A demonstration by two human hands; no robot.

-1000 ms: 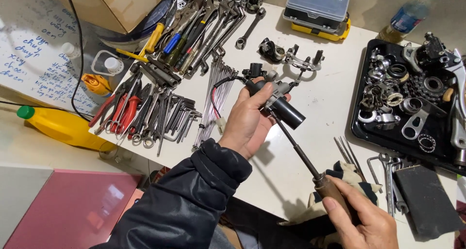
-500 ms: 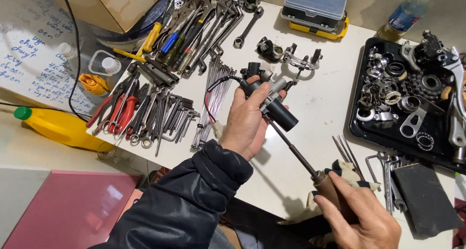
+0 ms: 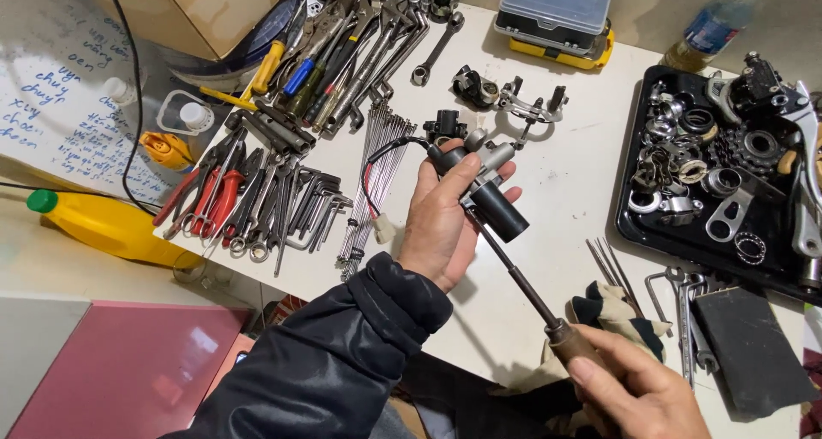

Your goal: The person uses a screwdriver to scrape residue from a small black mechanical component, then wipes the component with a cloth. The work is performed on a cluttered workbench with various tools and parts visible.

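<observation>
Head view: our left hand (image 3: 445, 221) is raised above the white worktable (image 3: 565, 191), palm turned toward the right, forearm in a black padded sleeve (image 3: 342, 362) running up from the lower left. Fingers wrap round a small silver-and-black metal bicycle component with a black cylindrical grip (image 3: 488, 186); thumb lies along its upper side, fingertips show past its far edge. Closed firmly on the part. A thin black cable with a white plug (image 3: 381, 225) loops from the top of the part down to the left of the knuckles.

Our right hand (image 3: 638, 392) sits low and to the right of that grip, fingers curled tight round the brown wooden handle of a long dark-shafted screwdriver (image 3: 522, 289). The shaft slants up-left; its tip meets the underside of the held part, just below the left fingers.

Left of the left hand: bundle of thin steel spokes (image 3: 368, 182), rows of pliers and wrenches (image 3: 248, 199). Far right of the grip: black tray of bicycle parts (image 3: 728, 182). Beneath the right hand: a cream-and-black cloth (image 3: 616, 315).
</observation>
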